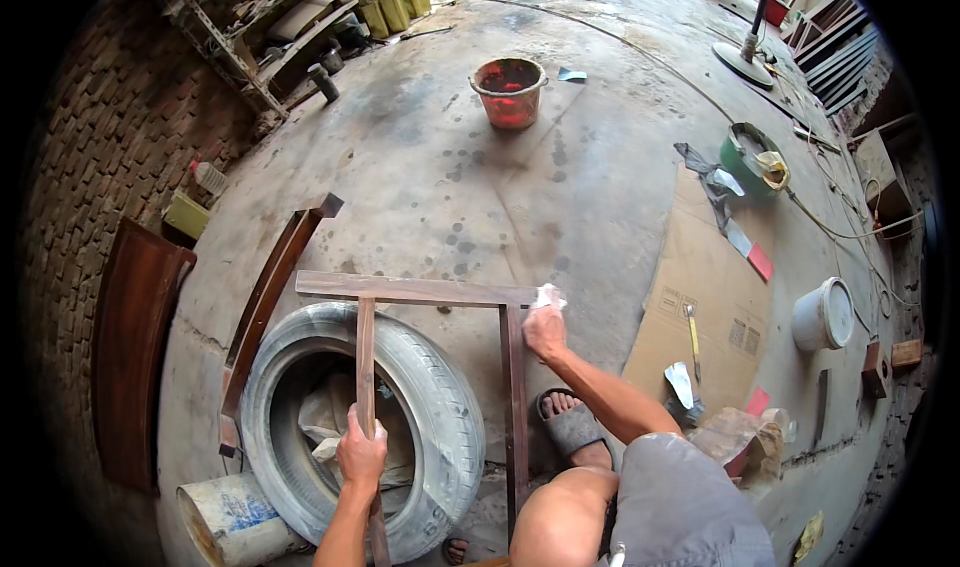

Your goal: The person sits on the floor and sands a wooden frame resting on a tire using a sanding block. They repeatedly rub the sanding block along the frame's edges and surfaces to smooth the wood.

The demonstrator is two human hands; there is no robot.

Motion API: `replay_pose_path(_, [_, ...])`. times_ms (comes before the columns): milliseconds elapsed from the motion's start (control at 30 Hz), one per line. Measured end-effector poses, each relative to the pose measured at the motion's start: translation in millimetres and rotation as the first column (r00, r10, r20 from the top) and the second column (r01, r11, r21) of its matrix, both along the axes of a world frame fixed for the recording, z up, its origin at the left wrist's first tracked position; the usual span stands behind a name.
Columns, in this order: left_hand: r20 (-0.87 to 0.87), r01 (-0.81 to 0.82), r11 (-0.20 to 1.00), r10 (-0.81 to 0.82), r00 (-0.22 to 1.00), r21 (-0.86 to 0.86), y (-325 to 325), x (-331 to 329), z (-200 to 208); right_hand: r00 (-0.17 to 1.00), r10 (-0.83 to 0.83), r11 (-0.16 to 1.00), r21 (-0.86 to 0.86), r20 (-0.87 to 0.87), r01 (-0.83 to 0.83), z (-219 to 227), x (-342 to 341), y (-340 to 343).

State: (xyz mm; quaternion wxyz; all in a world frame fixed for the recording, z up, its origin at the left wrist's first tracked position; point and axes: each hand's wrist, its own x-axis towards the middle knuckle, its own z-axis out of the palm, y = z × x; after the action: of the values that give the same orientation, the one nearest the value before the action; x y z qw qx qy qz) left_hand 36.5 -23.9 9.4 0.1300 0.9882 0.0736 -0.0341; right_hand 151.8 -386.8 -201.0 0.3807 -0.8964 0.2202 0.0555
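Fingers [352,435] closed, my left hand [362,454] grips the brown wooden frame [430,289], my right hand [545,331] a crumpled white pad [548,295], seemingly rubbing, which next needs even pressure.

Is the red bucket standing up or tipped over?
Upright: the bucket has its open top facing up and its bottom on the floor.

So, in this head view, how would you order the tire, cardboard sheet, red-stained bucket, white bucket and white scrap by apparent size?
1. Tire, counting its hole
2. Cardboard sheet
3. Red-stained bucket and white bucket: too alike to rank
4. White scrap, partly covered by the right hand
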Motion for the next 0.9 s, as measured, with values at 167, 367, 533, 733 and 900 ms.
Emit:
replay_pose_path(167, [0.008,-0.006,1.000,0.006,1.000,0.001,5.6,-1.5,-2.5,0.992,0.127,0.990,0.067,-0.021,-0.126,22.4,6.9,11.7])
replay_pose_path(367, [-0.023,-0.018,1.000,0.018,1.000,0.015,1.5,0.9,-2.6,0.973,-0.105,0.995,0.020,0.206,0.103,1.1,7.3,-3.3])
replay_pose_path(533, [-0.006,-0.021,1.000,0.021,1.000,-0.014,-2.4,-0.4,-1.2,0.989,-0.035,0.999,-0.023,0.146,0.039,-16.3,-2.3,-20.2])
replay_pose_path(733, [0.021,-0.011,0.999,0.011,1.000,-0.040,3.5,0.0,-5.9,0.779,0.290,0.955,-0.119,0.555,-0.271,0.4,-20.9,-15.2])
replay_pose_path(900, [-0.016,-0.027,1.000,0.027,1.000,-0.006,3.4,-1.9,0.4,0.641,0.546,0.834,-0.273,0.539,-0.480,31.4,-60.4,-3.4])
